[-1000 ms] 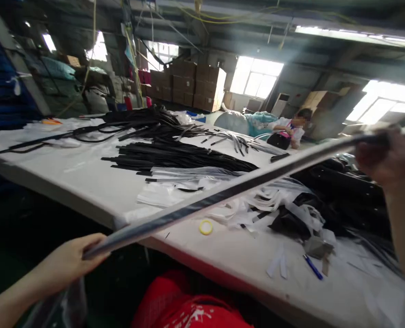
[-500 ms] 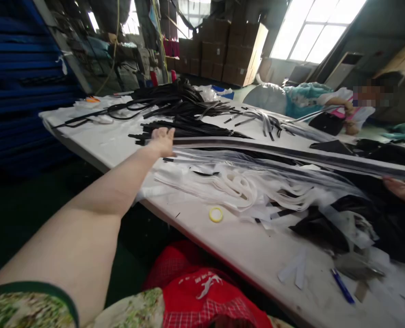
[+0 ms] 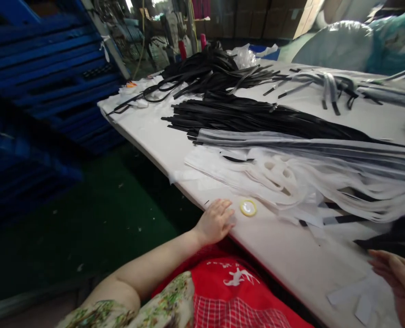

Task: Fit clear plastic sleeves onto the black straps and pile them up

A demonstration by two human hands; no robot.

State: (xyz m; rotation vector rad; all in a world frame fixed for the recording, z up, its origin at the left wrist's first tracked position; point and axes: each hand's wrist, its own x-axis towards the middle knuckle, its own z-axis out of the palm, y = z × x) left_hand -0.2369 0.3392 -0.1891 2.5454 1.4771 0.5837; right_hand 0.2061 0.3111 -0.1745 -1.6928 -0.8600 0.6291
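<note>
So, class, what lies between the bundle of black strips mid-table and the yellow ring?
In the head view: grey-and-white strips beside the black bundle, then white strips, then bare tabletop up to the yellow ring.
</note>
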